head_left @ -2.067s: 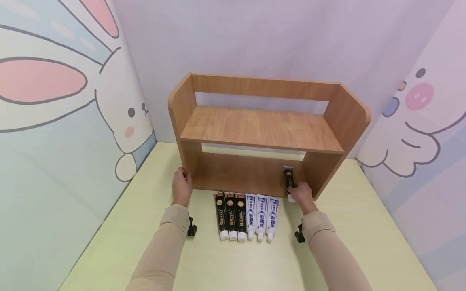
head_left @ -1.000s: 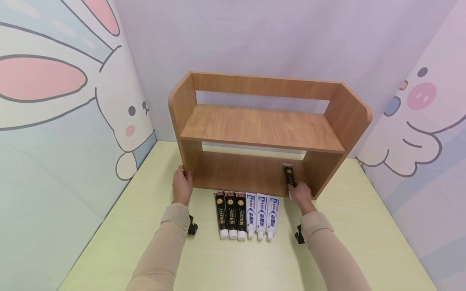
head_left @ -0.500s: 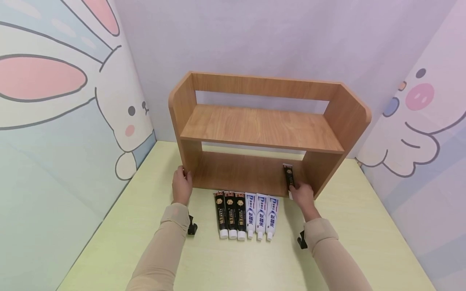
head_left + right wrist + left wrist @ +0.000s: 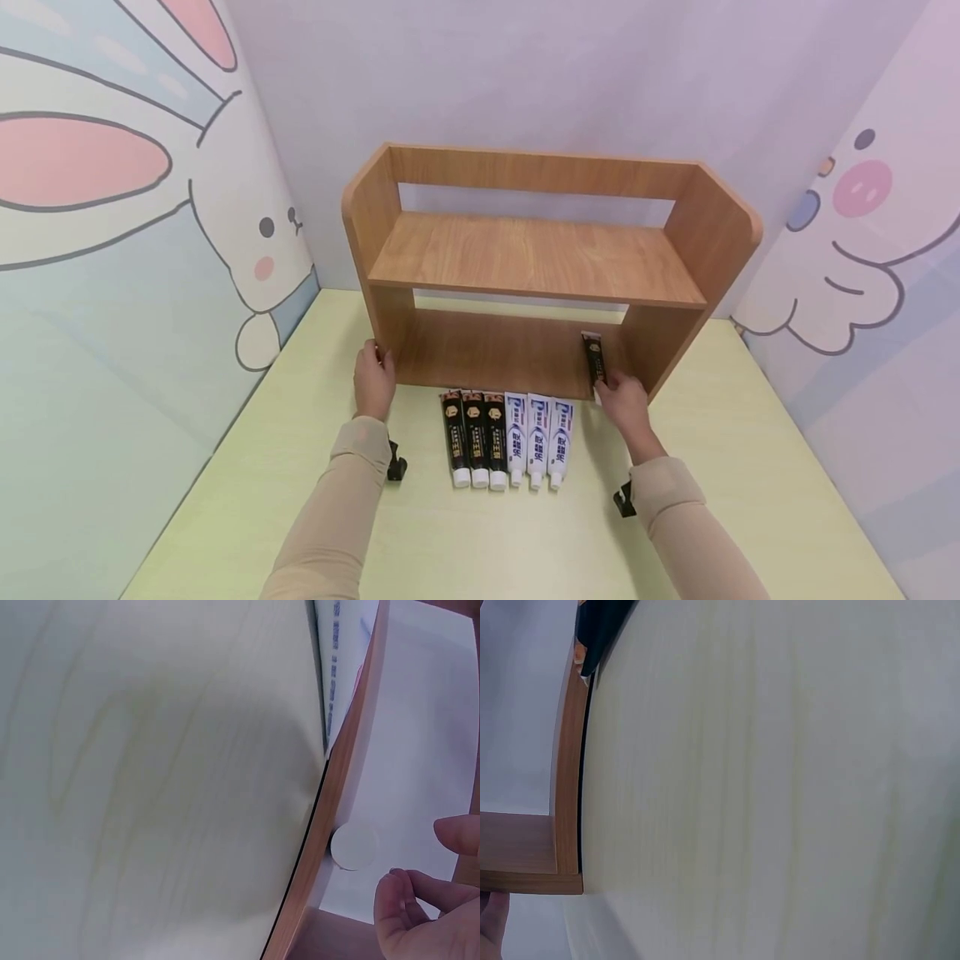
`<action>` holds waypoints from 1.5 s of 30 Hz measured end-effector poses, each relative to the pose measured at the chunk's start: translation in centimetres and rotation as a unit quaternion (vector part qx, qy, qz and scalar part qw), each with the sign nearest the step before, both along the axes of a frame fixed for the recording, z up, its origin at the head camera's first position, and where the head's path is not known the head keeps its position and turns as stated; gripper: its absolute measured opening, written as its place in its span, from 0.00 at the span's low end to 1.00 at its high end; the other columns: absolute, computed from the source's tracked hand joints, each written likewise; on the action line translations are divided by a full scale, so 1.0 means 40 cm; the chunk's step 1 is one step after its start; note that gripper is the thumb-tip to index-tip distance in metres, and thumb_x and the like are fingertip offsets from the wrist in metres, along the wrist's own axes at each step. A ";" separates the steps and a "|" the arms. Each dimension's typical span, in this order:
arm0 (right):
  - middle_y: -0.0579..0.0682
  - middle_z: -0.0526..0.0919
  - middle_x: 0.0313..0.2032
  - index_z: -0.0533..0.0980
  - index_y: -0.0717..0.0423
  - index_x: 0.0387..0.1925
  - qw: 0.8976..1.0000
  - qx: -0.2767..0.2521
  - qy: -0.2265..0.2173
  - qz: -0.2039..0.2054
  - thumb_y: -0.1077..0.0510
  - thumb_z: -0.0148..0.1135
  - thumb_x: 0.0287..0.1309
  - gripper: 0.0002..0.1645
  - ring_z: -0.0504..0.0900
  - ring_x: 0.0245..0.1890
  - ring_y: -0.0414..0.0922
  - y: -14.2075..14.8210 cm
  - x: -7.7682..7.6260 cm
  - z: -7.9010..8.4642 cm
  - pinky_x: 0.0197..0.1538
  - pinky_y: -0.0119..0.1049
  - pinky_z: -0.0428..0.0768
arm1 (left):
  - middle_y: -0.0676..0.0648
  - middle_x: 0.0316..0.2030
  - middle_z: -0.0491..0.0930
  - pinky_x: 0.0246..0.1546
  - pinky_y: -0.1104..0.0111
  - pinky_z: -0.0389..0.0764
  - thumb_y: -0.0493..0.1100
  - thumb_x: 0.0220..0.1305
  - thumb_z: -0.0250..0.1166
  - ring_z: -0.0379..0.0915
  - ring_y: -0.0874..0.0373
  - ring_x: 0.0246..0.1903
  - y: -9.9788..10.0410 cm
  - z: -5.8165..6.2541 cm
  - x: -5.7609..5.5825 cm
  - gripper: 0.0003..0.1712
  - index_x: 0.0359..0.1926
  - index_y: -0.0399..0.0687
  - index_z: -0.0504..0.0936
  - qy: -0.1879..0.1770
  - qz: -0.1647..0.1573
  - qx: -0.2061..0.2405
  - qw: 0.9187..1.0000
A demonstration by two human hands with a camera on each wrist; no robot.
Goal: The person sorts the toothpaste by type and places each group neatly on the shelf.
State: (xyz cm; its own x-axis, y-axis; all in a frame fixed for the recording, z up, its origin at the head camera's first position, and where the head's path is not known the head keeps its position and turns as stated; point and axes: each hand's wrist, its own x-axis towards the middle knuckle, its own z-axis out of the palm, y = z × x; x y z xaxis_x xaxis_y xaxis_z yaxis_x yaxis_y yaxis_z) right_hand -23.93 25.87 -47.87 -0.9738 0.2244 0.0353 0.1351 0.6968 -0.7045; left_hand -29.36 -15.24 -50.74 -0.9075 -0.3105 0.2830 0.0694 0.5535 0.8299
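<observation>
On the lower board of the wooden shelf (image 4: 480,350), near its right side, lies a black toothpaste tube (image 4: 595,354) with its white cap (image 4: 354,846) toward the front edge. My right hand (image 4: 626,402) is at the tube's cap end. In the right wrist view its thumb and bent fingers stand apart, with nothing between them. My left hand (image 4: 374,379) rests at the shelf's left side panel; the left wrist view shows only a fingertip (image 4: 493,919) against it. Before the shelf lie three black toothpaste tubes (image 4: 476,437) and three white toothpaste tubes (image 4: 537,437), side by side, caps toward me.
The shelf has an upper board (image 4: 536,254), raised side panels and a back rail. It stands on a pale yellow-green table (image 4: 480,542), with a plain curtain behind and cartoon-printed walls left and right. Black wrist mounts (image 4: 397,462) show under both cuffs.
The black tube sits slightly deeper on the lower board than two seconds ago. My right fingers have let go of it and shifted a little to the right. The left hand stays put.
</observation>
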 end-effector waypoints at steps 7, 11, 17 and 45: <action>0.71 0.73 0.51 0.68 0.75 0.60 1.000 -0.018 -0.006 -0.001 0.59 0.56 0.66 0.28 0.71 0.51 0.62 -0.018 0.015 0.001 0.53 0.55 0.72 | 0.36 0.49 0.71 0.50 0.49 0.76 0.40 0.73 0.55 0.71 0.42 0.51 0.000 0.001 0.000 0.17 0.58 0.37 0.67 0.000 -0.002 0.007 1.000; 0.71 0.75 0.50 0.70 0.75 0.58 1.000 -0.026 0.003 0.007 0.60 0.57 0.65 0.26 0.74 0.48 0.61 -0.028 0.025 0.000 0.48 0.53 0.75 | 0.36 0.49 0.71 0.50 0.49 0.76 0.39 0.73 0.55 0.71 0.42 0.51 -0.003 0.000 -0.001 0.17 0.58 0.37 0.67 0.001 -0.001 0.007 1.000; 0.72 0.76 0.49 0.70 0.77 0.57 1.000 -0.027 0.008 0.013 0.62 0.58 0.64 0.25 0.75 0.47 0.62 -0.035 0.037 -0.007 0.46 0.52 0.78 | 0.36 0.48 0.71 0.49 0.49 0.76 0.39 0.73 0.55 0.71 0.41 0.50 -0.005 -0.005 -0.003 0.17 0.58 0.36 0.67 0.008 -0.002 0.004 1.000; 0.75 0.69 0.57 0.66 0.79 0.59 0.989 0.007 -0.141 0.038 0.55 0.56 0.66 0.32 0.72 0.54 0.67 -0.097 0.107 -0.011 0.52 0.55 0.75 | 0.35 0.45 0.71 0.46 0.48 0.77 0.38 0.73 0.55 0.72 0.40 0.46 -0.005 -0.013 -0.005 0.15 0.55 0.35 0.67 0.024 -0.004 -0.006 1.000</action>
State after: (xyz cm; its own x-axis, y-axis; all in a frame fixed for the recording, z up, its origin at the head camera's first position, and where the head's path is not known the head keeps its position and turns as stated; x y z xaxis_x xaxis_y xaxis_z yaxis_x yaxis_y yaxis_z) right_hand -19.67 21.98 -48.31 -0.9592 0.1523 -0.2380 0.2725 0.7214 -0.6367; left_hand -29.56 -15.43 -51.28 -0.8950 -0.2994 0.3308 0.1143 0.5628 0.8186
